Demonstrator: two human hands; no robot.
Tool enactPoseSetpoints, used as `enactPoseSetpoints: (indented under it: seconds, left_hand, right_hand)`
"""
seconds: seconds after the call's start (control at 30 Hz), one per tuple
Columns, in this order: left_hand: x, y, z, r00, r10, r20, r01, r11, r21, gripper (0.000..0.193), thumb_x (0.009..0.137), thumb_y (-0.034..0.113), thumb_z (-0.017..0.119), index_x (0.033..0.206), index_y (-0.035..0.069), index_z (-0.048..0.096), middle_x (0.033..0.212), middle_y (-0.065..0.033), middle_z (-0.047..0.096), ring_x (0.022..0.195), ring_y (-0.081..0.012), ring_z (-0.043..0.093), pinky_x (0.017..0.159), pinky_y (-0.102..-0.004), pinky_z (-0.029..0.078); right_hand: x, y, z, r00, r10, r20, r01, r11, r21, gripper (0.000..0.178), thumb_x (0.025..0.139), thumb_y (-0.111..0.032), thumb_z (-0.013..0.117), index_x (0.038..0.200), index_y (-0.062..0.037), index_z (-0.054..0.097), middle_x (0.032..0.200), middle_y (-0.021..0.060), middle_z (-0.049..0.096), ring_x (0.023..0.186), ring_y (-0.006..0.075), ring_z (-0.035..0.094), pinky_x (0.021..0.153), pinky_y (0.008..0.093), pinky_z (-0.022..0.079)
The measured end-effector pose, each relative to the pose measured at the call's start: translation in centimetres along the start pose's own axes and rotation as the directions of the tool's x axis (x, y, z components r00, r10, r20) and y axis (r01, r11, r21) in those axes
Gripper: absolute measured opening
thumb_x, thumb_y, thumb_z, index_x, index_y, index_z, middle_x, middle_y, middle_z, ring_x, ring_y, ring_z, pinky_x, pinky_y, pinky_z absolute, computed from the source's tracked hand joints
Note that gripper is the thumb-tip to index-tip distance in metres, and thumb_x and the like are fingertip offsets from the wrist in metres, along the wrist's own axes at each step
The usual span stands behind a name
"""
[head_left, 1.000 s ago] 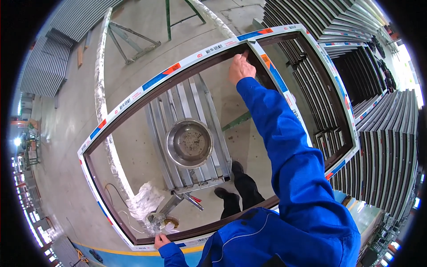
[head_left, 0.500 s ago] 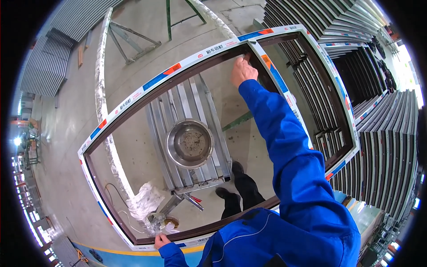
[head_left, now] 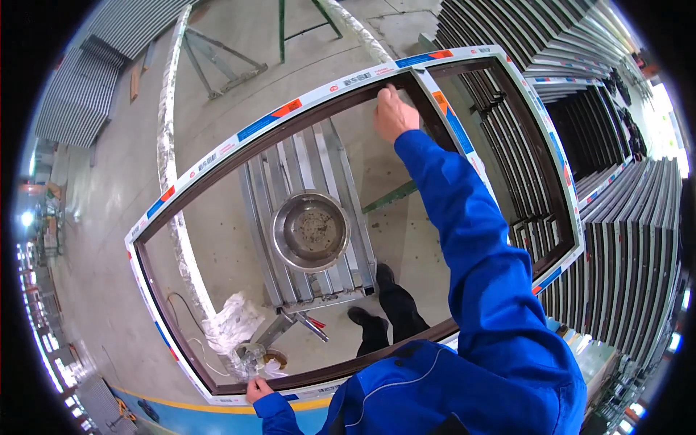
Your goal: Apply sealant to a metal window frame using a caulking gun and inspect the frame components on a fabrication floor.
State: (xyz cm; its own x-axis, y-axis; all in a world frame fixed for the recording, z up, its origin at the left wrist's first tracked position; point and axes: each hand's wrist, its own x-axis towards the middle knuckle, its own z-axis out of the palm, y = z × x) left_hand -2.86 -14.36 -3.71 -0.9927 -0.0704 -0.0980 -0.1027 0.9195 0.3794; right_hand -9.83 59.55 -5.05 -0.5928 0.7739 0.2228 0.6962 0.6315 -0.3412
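Note:
I hold a large window frame (head_left: 217,156), brown inside with white taped outer faces, level in front of me. My right hand (head_left: 394,114) reaches far forward in a blue sleeve and grips the frame's far bar near its upright divider (head_left: 464,141). My left hand (head_left: 257,389) is shut on the near bar at the lower left. Through the frame's opening I see a metal stand (head_left: 286,192) of parallel slats with a round steel bowl (head_left: 310,230) on it.
Stacks of dark window frames (head_left: 623,217) fill the right side. A long wrapped profile (head_left: 170,167) and a green metal trestle (head_left: 290,29) lie on the concrete floor. White crumpled wrapping (head_left: 230,326) sits by the stand's foot. My shoes (head_left: 373,304) show below.
My right hand has slid a little to the left along the far bar; the frame has hardly moved.

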Motion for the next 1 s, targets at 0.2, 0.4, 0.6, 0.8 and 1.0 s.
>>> enactPoseSetpoints:
  seconds: [0.2,0.4,0.6,0.8,1.0]
  left_hand:
    - [0.6,1.6,-0.5,0.993,0.116,-0.006,-0.115,0.986,0.125,0.022,0.085,0.021,0.058,0.075,0.001,0.060,0.071,-0.0232,0.058,0.066,-0.0429,0.055,0.059,-0.0477,0.042]
    - [0.4,1.8,-0.4,0.994,0.094,-0.056,-0.088,0.991,0.098,0.026,0.086,0.024,0.057,0.072,0.002,0.060,0.072,-0.0205,0.061,0.071,-0.0396,0.057,0.068,-0.0476,0.042]
    - [0.1,1.0,0.8,0.981,0.125,-0.147,-0.104,0.984,0.146,0.029,0.084,0.028,0.056,0.068,0.005,0.062,0.070,-0.0169,0.063,0.071,-0.0355,0.059,0.070,-0.0452,0.042]
    - [-0.1,1.7,1.3,0.972,0.128,-0.195,-0.102,0.985,0.140,0.028,0.081,0.032,0.060,0.067,0.008,0.066,0.066,-0.0162,0.064,0.067,-0.0353,0.061,0.069,-0.0439,0.043]
    - [1.6,0.6,1.5,0.995,0.085,-0.049,-0.072,0.974,0.213,0.031,0.083,0.040,0.056,0.079,0.012,0.071,0.076,-0.0139,0.068,0.074,-0.0356,0.064,0.076,-0.0459,0.045]
  right_hand:
    - [-7.8,-7.5,-1.9,0.900,-0.268,0.345,0.030,0.826,0.563,0.019,0.077,-0.020,0.064,0.081,-0.0027,0.056,0.078,0.0205,0.063,0.074,0.0351,0.062,0.068,0.0426,0.049]
    - [-16.5,-14.4,2.3,0.474,-0.599,0.646,0.363,0.801,0.476,0.027,0.074,-0.028,0.061,0.082,-0.0032,0.065,0.087,0.0199,0.067,0.083,0.0365,0.065,0.073,0.0453,0.052]
    - [-18.9,-13.7,6.5,0.455,-0.564,0.689,0.442,0.815,0.375,0.029,0.074,-0.027,0.062,0.084,0.0006,0.062,0.078,0.0193,0.066,0.076,0.0360,0.065,0.067,0.0458,0.050]
    - [-18.2,-13.3,-5.0,0.428,-0.308,0.850,-0.456,0.738,0.497,0.017,0.077,-0.017,0.068,0.080,-0.0030,0.058,0.056,0.0036,0.051,0.038,0.0107,0.044,0.034,0.0292,0.028]
    - [-18.7,-5.5,-15.9,0.625,-0.302,0.719,0.078,0.941,0.328,0.028,0.074,-0.026,0.073,0.083,-0.0021,0.062,0.058,0.0044,0.055,0.045,0.0136,0.051,0.041,0.0308,0.039]
